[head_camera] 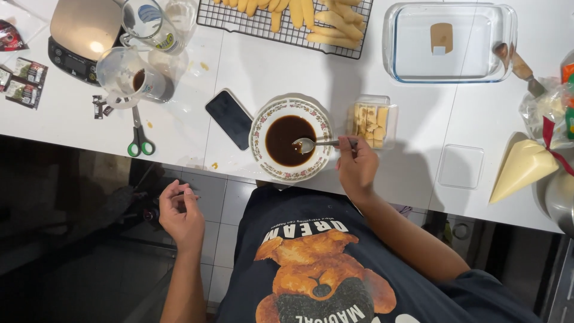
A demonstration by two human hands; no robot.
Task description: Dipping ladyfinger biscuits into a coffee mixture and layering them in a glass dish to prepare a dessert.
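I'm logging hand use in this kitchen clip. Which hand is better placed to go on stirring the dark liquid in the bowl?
Probably the right hand: it holds the spoon over the flowered bowl. The left hand hangs empty below the table edge.

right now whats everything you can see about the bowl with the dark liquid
The bowl is round and shallow, white and glazed like ceramic, with a wide rim carrying a band of small flowers. It sits upright at the near edge of the white table, between a dark phone and a clear tub of pale cubes. A pool of dark brown liquid fills its middle. A metal spoon, held by the right hand, dips into the liquid, its handle crossing the rim.
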